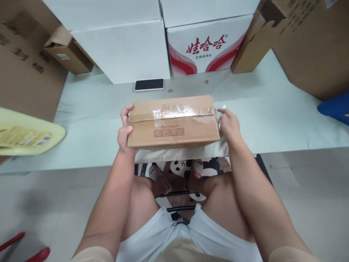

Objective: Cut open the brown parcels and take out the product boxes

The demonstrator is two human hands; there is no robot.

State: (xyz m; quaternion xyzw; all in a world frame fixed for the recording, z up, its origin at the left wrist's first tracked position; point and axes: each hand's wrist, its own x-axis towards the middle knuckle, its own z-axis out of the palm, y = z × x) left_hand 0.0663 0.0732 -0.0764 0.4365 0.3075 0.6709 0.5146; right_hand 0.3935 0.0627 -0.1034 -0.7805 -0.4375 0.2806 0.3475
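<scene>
A brown cardboard box (174, 125) with a printed label reading COCONUT is held at the table's front edge. Clear packing tape (185, 112) runs along its upper seam, shiny and wrinkled. My left hand (125, 133) is closed around the box's left end, thumb on the near side. At the right end, my right hand (229, 125) is closed with its fingers pinched by the tape's end; a clear, shiny bit shows beside the fingertips. Part of that grip is hidden behind the fingers.
A phone (149, 84) lies behind the box, near small cardboard scraps. White cartons (207, 51) and open brown boxes (69, 54) line the back. A yellow bottle (29, 133) stands at the left, a blue object (335, 109) at the right.
</scene>
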